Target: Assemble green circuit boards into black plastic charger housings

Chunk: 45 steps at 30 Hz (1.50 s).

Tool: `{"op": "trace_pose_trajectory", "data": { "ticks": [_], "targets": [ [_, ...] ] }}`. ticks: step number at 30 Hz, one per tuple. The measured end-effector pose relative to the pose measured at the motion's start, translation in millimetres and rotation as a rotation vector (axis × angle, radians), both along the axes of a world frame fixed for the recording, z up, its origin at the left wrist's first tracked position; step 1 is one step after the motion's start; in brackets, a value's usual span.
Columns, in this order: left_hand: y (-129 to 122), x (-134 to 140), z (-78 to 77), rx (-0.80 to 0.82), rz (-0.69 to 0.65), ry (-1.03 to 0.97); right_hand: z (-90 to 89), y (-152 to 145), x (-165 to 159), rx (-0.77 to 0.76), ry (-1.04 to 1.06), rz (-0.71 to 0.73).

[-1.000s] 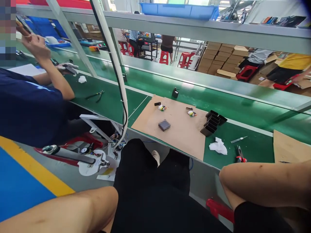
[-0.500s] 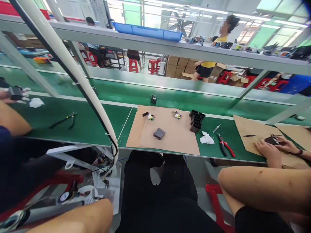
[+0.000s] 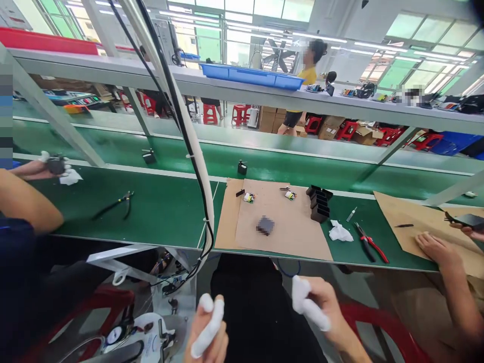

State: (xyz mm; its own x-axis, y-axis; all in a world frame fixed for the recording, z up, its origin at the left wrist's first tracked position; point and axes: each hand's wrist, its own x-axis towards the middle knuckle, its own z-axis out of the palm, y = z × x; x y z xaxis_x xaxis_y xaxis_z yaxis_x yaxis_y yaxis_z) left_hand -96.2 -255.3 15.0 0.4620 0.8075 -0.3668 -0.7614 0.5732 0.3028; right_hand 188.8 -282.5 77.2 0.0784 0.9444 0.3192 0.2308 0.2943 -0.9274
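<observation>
Black cases (image 3: 319,204), contents unclear; L hand (image 3: 209,333): fingers apart; R hand (image 3: 328,297): fingers, can't tell.

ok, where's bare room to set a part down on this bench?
Brown sheet: front right, between dark block and black cases. Green bench: between the black-and-yellow pliers and, in this view, the white hose. Crowded: the sheet's right edge and just beyond, where black cases, crumpled tissue and red-handled pliers sit close together.

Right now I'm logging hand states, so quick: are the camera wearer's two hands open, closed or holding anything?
Left hand: open, fingers partly curled, nothing visible in it.
Right hand: open, fingers partly curled, nothing visible in it.
</observation>
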Motion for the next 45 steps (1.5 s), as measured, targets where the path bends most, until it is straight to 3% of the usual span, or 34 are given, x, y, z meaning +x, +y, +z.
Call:
{"op": "trace_pose_trajectory", "data": {
  "ticks": [3, 6, 12, 15, 18, 22, 26, 28, 30, 36, 45],
  "targets": [
    [-12, 30, -7.8, -0.013, -0.093, 0.016, -27.7, -13, -33, -0.01, -0.193, -0.069],
    [-19, 54, -1.1, -0.059, -0.124, 0.006, -36.5, -16, -47, 0.078, -0.245, -0.02],
    [-14, 77, 8.0, -0.109, -0.135, -0.048, -35.4, -16, -30, 0.255, -0.581, -0.11],
    [-17, 83, 2.2, -0.11, -0.177, -0.085, -43.2, -23, -18, 0.247, -0.735, -0.147],
    [-23, 90, -5.4, -0.117, -0.225, -0.095, -59.2, -32, -9, 0.197, -0.747, -0.171],
    [-26, 104, -9.8, -0.165, -0.242, -0.092, -83.5, -45, -5, -0.001, -0.384, -0.154],
    [-26, 111, -4.7, -0.199, -0.142, -0.096, -102.3, -57, -2, -0.242, 0.333, -0.237],
    [-26, 109, -2.8, -0.217, -0.084, -0.09, -110.0, -63, 5, -0.283, 0.696, -0.294],
    [-26, 104, -3.7, -0.237, -0.033, -0.092, -116.8, -69, 18, -0.294, 0.912, -0.343],
    [-22, 94, -17.3, -0.317, 0.068, -0.074, -127.6, -83, 55, -0.369, 1.292, -0.441],
    [-15, 100, -21.6, -0.364, 0.089, -0.06, -115.7, -69, 68, -0.35, 1.298, -0.42]
  ]
}}
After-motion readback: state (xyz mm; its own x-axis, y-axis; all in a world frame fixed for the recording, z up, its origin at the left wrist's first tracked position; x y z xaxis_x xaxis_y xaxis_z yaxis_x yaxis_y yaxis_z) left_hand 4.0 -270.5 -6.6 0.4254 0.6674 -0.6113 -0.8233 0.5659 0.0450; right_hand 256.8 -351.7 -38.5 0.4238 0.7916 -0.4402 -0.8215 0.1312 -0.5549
